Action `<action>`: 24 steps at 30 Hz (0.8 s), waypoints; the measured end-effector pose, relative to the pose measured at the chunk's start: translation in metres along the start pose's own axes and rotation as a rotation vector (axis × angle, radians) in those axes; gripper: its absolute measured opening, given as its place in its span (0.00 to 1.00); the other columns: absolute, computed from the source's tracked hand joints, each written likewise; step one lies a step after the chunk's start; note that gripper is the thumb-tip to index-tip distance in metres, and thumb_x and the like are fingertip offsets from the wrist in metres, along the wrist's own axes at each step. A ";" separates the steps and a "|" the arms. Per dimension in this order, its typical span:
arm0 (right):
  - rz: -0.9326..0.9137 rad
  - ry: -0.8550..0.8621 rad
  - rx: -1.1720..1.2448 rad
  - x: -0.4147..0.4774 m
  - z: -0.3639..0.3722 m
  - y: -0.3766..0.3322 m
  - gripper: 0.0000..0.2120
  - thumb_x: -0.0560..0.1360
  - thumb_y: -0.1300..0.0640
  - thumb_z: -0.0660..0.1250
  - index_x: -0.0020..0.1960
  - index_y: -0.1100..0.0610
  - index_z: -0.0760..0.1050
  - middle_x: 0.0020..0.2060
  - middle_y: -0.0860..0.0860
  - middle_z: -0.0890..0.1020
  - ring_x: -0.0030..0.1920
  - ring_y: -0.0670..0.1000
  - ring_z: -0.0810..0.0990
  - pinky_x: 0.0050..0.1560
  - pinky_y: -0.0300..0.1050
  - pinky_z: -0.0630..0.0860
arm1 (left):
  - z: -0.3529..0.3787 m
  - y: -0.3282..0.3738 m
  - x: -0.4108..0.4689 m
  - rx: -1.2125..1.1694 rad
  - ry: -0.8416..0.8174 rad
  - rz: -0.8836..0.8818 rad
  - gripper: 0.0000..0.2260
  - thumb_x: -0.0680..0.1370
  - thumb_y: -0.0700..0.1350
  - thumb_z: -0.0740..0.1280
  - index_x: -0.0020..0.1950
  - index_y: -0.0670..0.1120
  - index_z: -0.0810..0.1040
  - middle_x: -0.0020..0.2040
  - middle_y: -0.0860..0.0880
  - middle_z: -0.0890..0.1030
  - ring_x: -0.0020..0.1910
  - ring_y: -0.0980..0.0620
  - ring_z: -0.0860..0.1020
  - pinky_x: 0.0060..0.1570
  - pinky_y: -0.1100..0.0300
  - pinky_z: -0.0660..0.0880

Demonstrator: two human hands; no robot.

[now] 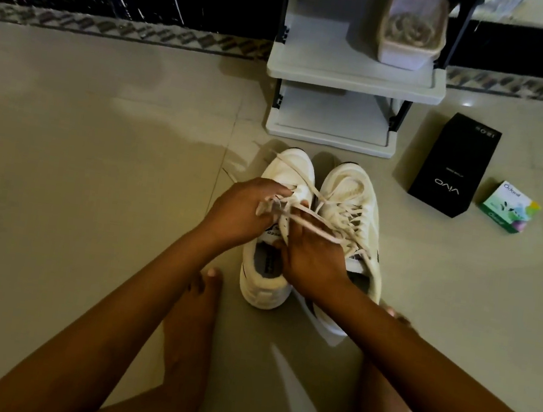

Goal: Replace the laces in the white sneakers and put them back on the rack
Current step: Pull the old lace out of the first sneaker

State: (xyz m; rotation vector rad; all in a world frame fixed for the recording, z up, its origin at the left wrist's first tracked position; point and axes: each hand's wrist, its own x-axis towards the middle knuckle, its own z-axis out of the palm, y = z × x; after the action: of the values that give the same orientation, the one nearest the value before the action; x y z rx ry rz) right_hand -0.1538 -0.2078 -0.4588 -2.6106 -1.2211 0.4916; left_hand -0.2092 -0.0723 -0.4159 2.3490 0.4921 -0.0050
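White sneakers [351,188] stand paired on the floor before the rack [349,74]; left hand [242,209] grip pinches the soft, light lace [315,227], best held near its tip; right hand [314,260] lies against the shoe, its grip's closure undeterminable.

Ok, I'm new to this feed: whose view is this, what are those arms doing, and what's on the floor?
No machine here: one camera worn on a person's head looks down at their bare arms. Their bare feet rest on the beige tiled floor. The left hand pinches the cream flat lace of the white sneaker on their left; the right hand lies on its tongue, grip unclear. The other white sneaker beside it is laced. Behind stands a grey plastic shelf rack holding a pale square basket, contents blurred. A black rectangular phone box and a small green carton lie to the right.
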 end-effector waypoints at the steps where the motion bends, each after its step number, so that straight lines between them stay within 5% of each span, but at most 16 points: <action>1: 0.001 0.007 0.002 0.000 0.001 0.000 0.30 0.74 0.46 0.53 0.66 0.67 0.70 0.59 0.65 0.77 0.56 0.64 0.79 0.54 0.56 0.77 | 0.003 -0.002 0.000 0.127 -0.017 -0.007 0.13 0.76 0.43 0.68 0.60 0.47 0.79 0.61 0.48 0.78 0.59 0.49 0.76 0.57 0.58 0.72; 8: -0.006 0.021 -0.024 0.000 0.007 0.003 0.30 0.74 0.46 0.52 0.62 0.68 0.74 0.57 0.65 0.79 0.55 0.63 0.80 0.55 0.58 0.76 | 0.011 -0.002 -0.001 0.264 0.089 -0.063 0.06 0.75 0.44 0.67 0.49 0.48 0.82 0.57 0.50 0.80 0.55 0.50 0.77 0.51 0.54 0.75; 13: -0.012 0.042 0.014 0.000 0.005 0.003 0.30 0.77 0.47 0.60 0.72 0.65 0.62 0.66 0.63 0.72 0.63 0.63 0.73 0.62 0.56 0.73 | -0.008 0.016 0.000 -0.320 0.045 -0.057 0.06 0.73 0.36 0.69 0.46 0.45 0.83 0.46 0.48 0.84 0.49 0.53 0.81 0.54 0.58 0.77; 16: -0.017 0.061 -0.018 0.000 0.003 0.003 0.33 0.78 0.44 0.54 0.75 0.64 0.55 0.69 0.63 0.68 0.67 0.62 0.69 0.65 0.54 0.69 | -0.014 0.017 0.000 -0.441 0.024 -0.121 0.07 0.73 0.36 0.70 0.47 0.47 0.83 0.47 0.48 0.84 0.50 0.52 0.81 0.56 0.54 0.77; 20: -0.037 0.058 -0.042 0.001 0.002 0.000 0.32 0.77 0.45 0.50 0.71 0.68 0.64 0.66 0.65 0.71 0.65 0.64 0.72 0.66 0.56 0.68 | -0.006 0.011 0.002 0.021 -0.033 -0.022 0.14 0.75 0.40 0.69 0.60 0.44 0.79 0.60 0.45 0.79 0.58 0.48 0.77 0.58 0.57 0.73; 24: -0.034 0.056 -0.014 0.000 -0.002 -0.001 0.31 0.78 0.46 0.52 0.71 0.67 0.62 0.67 0.66 0.70 0.66 0.63 0.71 0.66 0.56 0.66 | 0.009 0.000 0.000 0.291 0.011 -0.074 0.12 0.76 0.44 0.66 0.58 0.49 0.80 0.62 0.48 0.76 0.58 0.47 0.76 0.54 0.53 0.74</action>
State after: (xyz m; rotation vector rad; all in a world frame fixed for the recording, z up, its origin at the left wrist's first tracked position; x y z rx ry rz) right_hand -0.1540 -0.2074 -0.4568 -2.5915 -1.2537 0.4026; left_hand -0.2078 -0.0784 -0.4222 2.6134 0.6193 -0.1045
